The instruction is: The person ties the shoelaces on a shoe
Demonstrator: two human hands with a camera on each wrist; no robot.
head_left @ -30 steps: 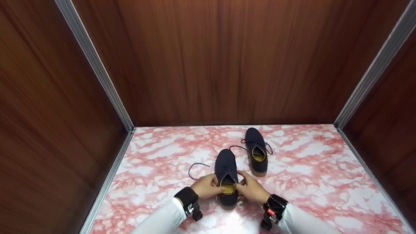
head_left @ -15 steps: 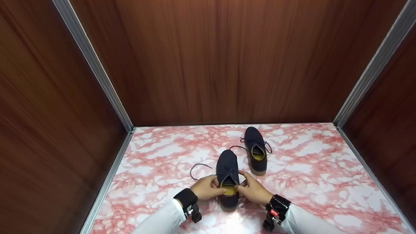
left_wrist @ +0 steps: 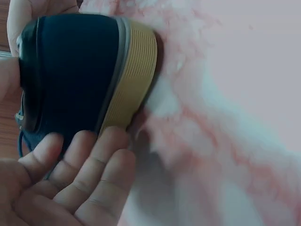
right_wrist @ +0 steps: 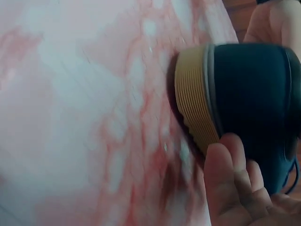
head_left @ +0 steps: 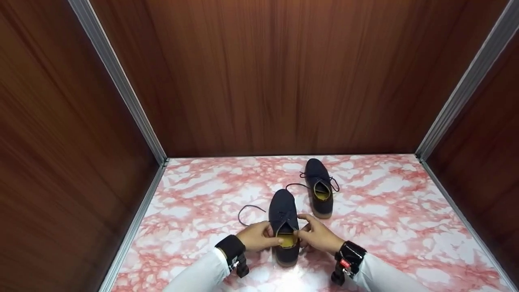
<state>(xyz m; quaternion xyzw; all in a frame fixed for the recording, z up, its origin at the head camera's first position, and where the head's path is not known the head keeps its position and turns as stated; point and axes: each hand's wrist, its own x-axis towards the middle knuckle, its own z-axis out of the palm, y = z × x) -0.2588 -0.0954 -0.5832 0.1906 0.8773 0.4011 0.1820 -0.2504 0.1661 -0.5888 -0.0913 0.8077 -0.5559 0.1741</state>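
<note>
A dark navy lace-up shoe [head_left: 282,205] stands on the table, toe pointing away, heel toward me. My left hand [head_left: 255,237] grips its left side, thumb over the collar at the yellow insole [head_left: 287,240]. On the opposite side my right hand [head_left: 322,236] holds the collar between thumb and fingers. One loose lace [head_left: 240,215] curls out to the left; another lace end [head_left: 298,184] reaches toward the second shoe. In the left wrist view the shoe's ribbed tan sole [left_wrist: 136,61] shows beside the fingers [left_wrist: 110,155]. The right wrist view shows the heel [right_wrist: 249,89] from the other side.
A matching navy shoe [head_left: 318,172], its lace tied in a bow, stands behind and to the right. The table [head_left: 194,227] has a red-and-white marbled top. Brown wood-grain panels [head_left: 259,81] enclose it at the back and both sides, with grey metal strips along the corners.
The held shoe has shifted slightly toward me and a little to the right, both hands moving with it. The second shoe stays where it was.
</note>
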